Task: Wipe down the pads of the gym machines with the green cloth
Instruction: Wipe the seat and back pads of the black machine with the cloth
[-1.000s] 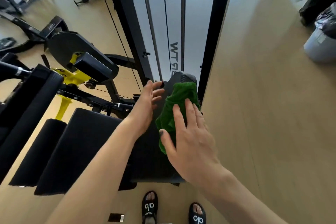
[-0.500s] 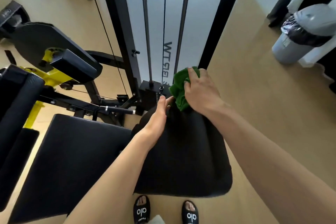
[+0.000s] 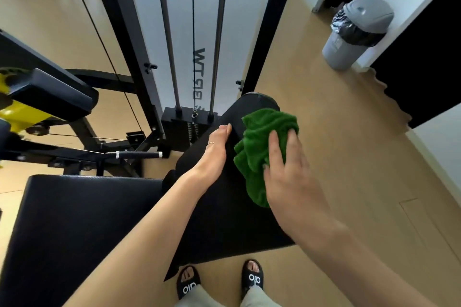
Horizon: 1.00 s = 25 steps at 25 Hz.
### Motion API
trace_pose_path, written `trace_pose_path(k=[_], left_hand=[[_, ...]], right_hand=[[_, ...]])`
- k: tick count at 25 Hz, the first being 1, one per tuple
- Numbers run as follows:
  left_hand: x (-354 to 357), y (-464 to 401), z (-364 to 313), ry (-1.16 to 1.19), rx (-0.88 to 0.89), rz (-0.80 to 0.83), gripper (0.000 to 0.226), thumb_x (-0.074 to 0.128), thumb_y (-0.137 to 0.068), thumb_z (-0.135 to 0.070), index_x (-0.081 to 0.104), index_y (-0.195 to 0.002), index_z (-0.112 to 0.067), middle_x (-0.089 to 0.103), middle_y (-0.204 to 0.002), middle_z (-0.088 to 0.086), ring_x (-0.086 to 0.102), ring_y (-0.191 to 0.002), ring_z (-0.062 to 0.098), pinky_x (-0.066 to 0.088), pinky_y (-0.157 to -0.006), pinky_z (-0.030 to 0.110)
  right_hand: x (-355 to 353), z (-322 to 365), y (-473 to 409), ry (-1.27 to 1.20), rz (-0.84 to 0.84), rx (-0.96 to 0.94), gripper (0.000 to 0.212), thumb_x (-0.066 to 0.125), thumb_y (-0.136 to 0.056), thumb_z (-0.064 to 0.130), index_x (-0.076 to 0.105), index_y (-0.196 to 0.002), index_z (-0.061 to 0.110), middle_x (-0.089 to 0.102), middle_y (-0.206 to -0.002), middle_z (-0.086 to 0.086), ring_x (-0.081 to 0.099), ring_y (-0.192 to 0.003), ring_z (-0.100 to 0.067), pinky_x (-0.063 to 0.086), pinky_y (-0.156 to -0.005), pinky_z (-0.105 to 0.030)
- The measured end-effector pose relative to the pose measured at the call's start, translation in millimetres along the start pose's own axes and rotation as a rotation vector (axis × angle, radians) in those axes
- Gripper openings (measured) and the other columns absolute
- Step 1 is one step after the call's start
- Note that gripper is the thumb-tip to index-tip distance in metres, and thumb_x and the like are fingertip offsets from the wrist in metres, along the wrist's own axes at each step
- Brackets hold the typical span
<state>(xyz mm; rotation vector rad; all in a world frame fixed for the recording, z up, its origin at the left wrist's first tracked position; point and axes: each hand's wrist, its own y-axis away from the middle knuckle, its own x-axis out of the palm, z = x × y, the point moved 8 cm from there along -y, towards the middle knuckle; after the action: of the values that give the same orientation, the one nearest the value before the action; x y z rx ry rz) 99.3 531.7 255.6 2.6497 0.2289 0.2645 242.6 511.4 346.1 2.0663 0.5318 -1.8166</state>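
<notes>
A bunched green cloth (image 3: 262, 147) lies on the upper right part of the black back pad (image 3: 224, 219) of a gym machine. My right hand (image 3: 291, 179) presses flat on the cloth's right side, fingers spread over it. My left hand (image 3: 217, 147) rests along the pad's left edge just left of the cloth, fingers together and straight. A wider black seat pad (image 3: 82, 227) sits to the left, joined to the back pad.
The machine's black frame, guide rods and weight stack (image 3: 187, 119) stand right behind the pad. A yellow and black machine arm with a small pad (image 3: 52, 97) is at the left. A grey bin (image 3: 356, 32) stands far right on the wood floor. My feet (image 3: 219, 279) are below the pad.
My right hand has drawn the green cloth down from the pad's top end toward me along the right side. My left hand stays at the pad's left edge.
</notes>
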Motion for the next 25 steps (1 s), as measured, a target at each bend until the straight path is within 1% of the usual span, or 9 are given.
trace_pose_path(k=[2,4,9,11,14,17,19,22,25], left_hand=[[-1,-2,-1,-0.054,0.019,0.004,0.061,0.009,-0.107,-0.055,0.021,-0.163,-0.032,0.016,-0.17,-0.013,0.001,-0.159,0.011,-0.004,-0.129,0.042],[-3,0,-7,-0.064,0.044,0.003,0.062,0.008,-0.108,-0.052,0.026,-0.162,-0.028,0.026,-0.166,-0.014,0.012,-0.156,0.008,0.0,-0.129,0.039],[-1,19,-12,-0.088,0.072,-0.023,0.063,0.005,-0.108,-0.051,0.028,-0.161,-0.025,0.032,-0.16,-0.016,0.022,-0.148,0.0,0.009,-0.128,0.036],[-9,22,-11,-0.086,0.066,-0.068,0.066,0.004,-0.108,-0.051,0.038,-0.157,-0.023,0.041,-0.159,-0.008,0.031,-0.147,0.004,0.014,-0.127,0.037],[-19,28,-5,-0.136,0.035,-0.123,0.067,0.008,-0.107,-0.054,0.038,-0.157,-0.022,0.036,-0.164,-0.002,0.027,-0.154,0.015,0.009,-0.129,0.041],[-10,36,7,-0.113,0.022,-0.12,0.063,0.01,-0.109,-0.046,0.036,-0.158,-0.014,0.032,-0.166,0.002,0.023,-0.155,0.014,0.01,-0.126,0.033],[-6,36,15,-0.04,0.021,-0.116,0.063,0.01,-0.11,-0.045,0.04,-0.156,-0.015,0.04,-0.161,0.0,0.034,-0.149,0.01,0.018,-0.122,0.028],[-21,27,24,0.041,0.031,-0.144,0.064,0.008,-0.109,-0.05,0.046,-0.152,-0.021,0.053,-0.145,-0.005,0.05,-0.13,0.005,0.027,-0.12,0.033],[-49,17,37,0.032,-0.007,-0.232,0.055,0.018,-0.109,-0.051,0.042,-0.153,-0.029,0.045,-0.148,-0.007,0.04,-0.142,0.014,0.026,-0.123,0.04]], right_hand=[[-8,3,-39,-0.02,-0.041,0.064,0.062,0.028,-0.107,0.023,0.003,-0.157,-0.004,0.01,-0.155,-0.042,0.014,-0.146,-0.053,0.019,-0.122,-0.052],[-16,8,-75,-0.026,-0.03,0.1,0.071,0.042,-0.106,0.026,0.001,-0.158,0.002,0.009,-0.156,-0.039,0.017,-0.146,-0.051,0.021,-0.122,-0.051],[-23,16,-81,0.035,0.004,-0.093,0.071,0.051,-0.101,0.023,0.012,-0.159,0.013,-0.002,-0.164,-0.026,0.004,-0.151,-0.046,0.013,-0.124,-0.05],[-27,25,-41,0.037,0.027,-0.243,0.064,0.045,-0.101,0.022,0.019,-0.157,0.006,0.002,-0.165,-0.023,-0.001,-0.152,-0.043,0.006,-0.124,-0.052],[-16,41,30,0.145,0.137,-0.473,0.058,0.032,-0.105,0.023,0.019,-0.154,-0.004,0.01,-0.162,-0.028,0.002,-0.151,-0.044,-0.002,-0.123,-0.053],[-3,47,54,0.306,0.159,-0.591,0.058,0.03,-0.106,0.031,0.028,-0.151,-0.006,0.02,-0.159,-0.032,0.013,-0.149,-0.047,0.002,-0.122,-0.055],[-4,52,29,0.364,0.111,-0.625,0.059,0.026,-0.107,0.037,0.03,-0.152,-0.001,0.022,-0.161,-0.027,0.014,-0.15,-0.042,0.006,-0.123,-0.053],[-6,67,-46,0.523,0.093,-0.641,0.058,0.019,-0.106,0.036,0.026,-0.155,0.007,0.014,-0.165,-0.019,0.004,-0.153,-0.036,0.001,-0.124,-0.051],[1,71,-101,0.638,0.145,-0.548,0.061,0.015,-0.104,0.033,0.016,-0.158,0.004,0.002,-0.166,-0.02,-0.005,-0.153,-0.035,0.0,-0.124,-0.049]])
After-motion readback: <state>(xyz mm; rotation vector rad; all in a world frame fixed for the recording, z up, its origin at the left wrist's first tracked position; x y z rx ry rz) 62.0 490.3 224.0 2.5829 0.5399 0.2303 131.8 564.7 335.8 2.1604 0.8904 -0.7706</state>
